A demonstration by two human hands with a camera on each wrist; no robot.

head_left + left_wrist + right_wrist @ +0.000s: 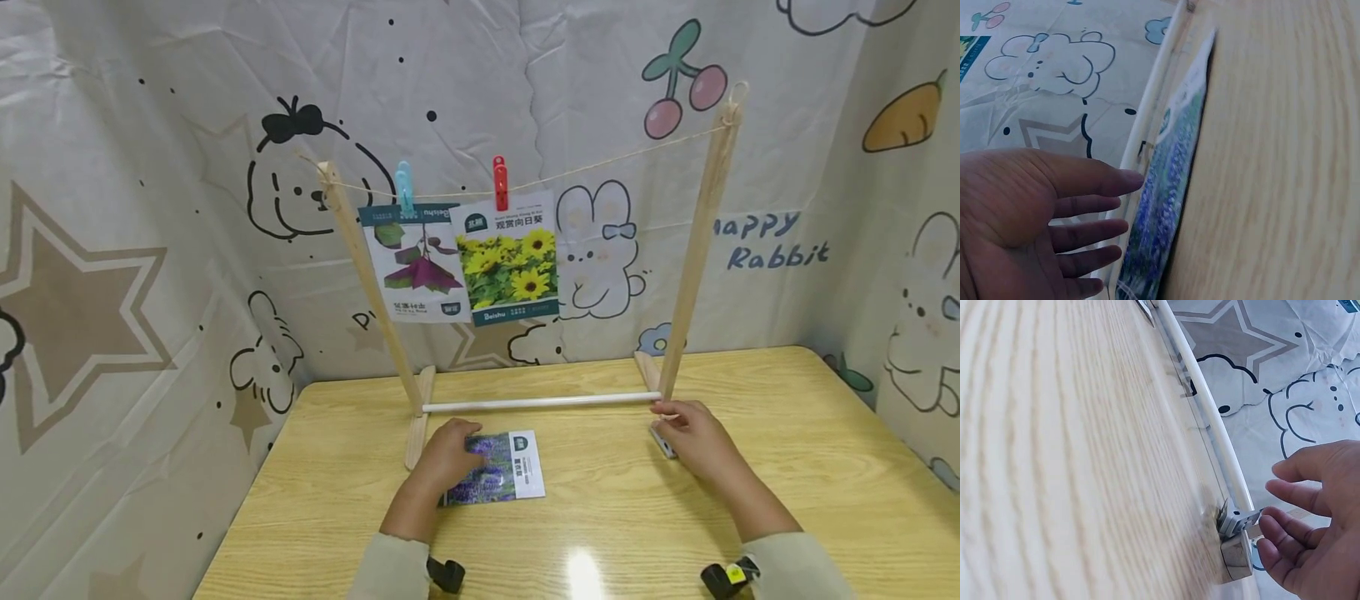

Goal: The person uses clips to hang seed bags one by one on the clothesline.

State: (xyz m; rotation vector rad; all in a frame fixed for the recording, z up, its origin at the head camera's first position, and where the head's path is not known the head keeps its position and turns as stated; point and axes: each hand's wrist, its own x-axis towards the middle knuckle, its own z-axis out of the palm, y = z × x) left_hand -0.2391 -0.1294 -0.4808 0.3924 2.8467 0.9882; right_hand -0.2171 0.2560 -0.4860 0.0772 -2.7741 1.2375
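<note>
My left hand (452,454) reaches over the left part of a lavender seed packet (527,467), its fingers straight and the thumb apart from them. In the left wrist view the packet (1169,181) lies beside the fingertips. My right hand (693,437) is at the front foot of the wooden stand's right post (701,258). A small grey clip (1238,520) sits at that foot (1237,559), right by the fingertips; the thumb and fingers are loosely bent and spread. Nothing shows pinched in either hand.
A string (630,157) runs between the stand's posts. A blue clothespin (405,188) and a red clothespin (500,182) hold a purple-leaf seed packet (420,271) and a sunflower seed packet (510,258) on it. A white rod (540,402) joins the posts low down.
</note>
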